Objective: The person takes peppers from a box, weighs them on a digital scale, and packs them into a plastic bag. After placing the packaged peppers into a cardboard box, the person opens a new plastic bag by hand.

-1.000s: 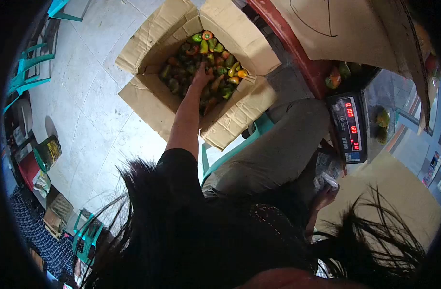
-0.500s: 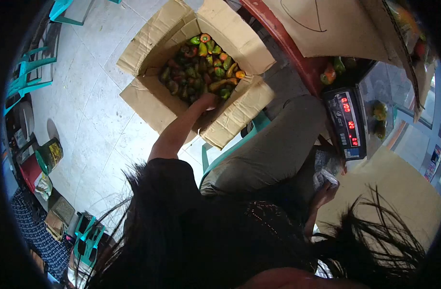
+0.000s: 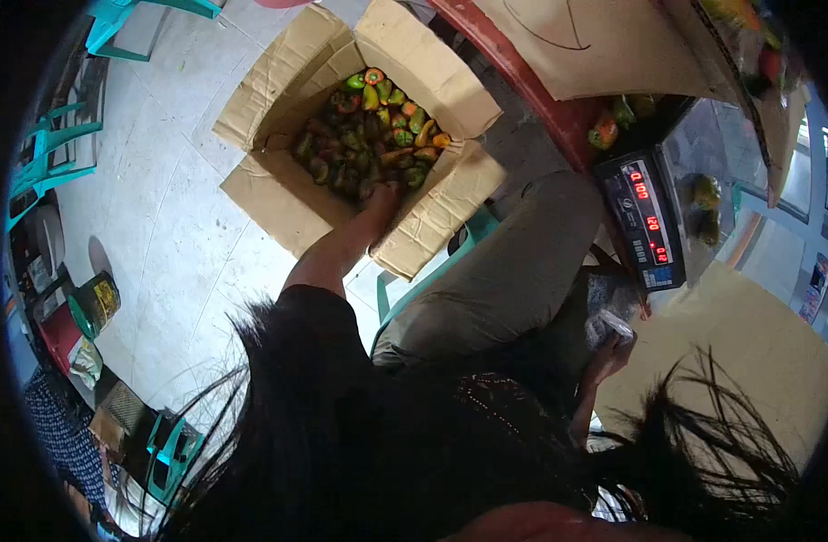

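Observation:
My left hand (image 3: 384, 197) reaches down into an open cardboard box (image 3: 289, 203) and touches the bell peppers (image 3: 391, 117) heaped inside. They are green, orange and dark red. The fingers are sunk among the peppers, so their grip is hidden. Low on the right, my right hand (image 3: 612, 356) is closed around the gathered top of a clear plastic bag (image 3: 605, 316), near my leg. What the bag contains, if anything, I cannot make out. Just above that hand stands a digital scale (image 3: 644, 226) with lit red digits.
Bagged peppers (image 3: 706, 208) lie on the scale's pan. More peppers (image 3: 605, 131) sit under a cardboard flap (image 3: 603, 54) beside a red edge (image 3: 513, 72). Teal plastic chairs (image 3: 66, 149) and a tipped green tub (image 3: 93, 305) are at the left on the tiled floor.
My left hand has shifted slightly left and down among the peppers. The whole view has moved a little. My right hand still holds the plastic bag.

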